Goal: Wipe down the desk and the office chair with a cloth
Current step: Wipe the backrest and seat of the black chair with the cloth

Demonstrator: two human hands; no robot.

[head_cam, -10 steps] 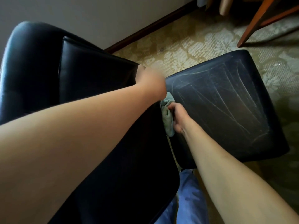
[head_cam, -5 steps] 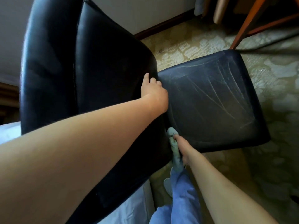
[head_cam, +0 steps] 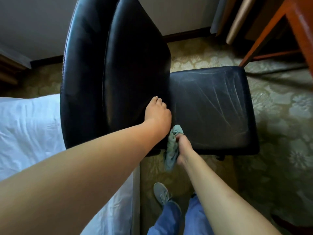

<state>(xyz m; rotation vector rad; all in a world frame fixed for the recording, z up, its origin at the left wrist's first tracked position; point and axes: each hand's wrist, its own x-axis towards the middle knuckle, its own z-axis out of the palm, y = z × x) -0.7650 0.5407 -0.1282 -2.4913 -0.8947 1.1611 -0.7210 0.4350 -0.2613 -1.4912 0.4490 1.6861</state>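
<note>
We hold the office chair (head_cam: pixel 118 68) steady and press a cloth (head_cam: pixel 172 146) at its near edge.

Our left hand (head_cam: pixel 157 114) rests on the lower part of the black leather backrest, fingers curled over its edge beside the seat (head_cam: pixel 211 109). Our right hand (head_cam: pixel 183 146) grips the bunched grey-green cloth, which hangs down just below the gap between backrest and seat, at the seat's near corner. The seat surface shows pale streaks. A white bed (head_cam: pixel 28 129) lies to our left, a wooden desk leg (head_cam: pixel 264 31) stands beyond the chair, and patterned carpet (head_cam: pixel 279 116) covers the floor.
</note>
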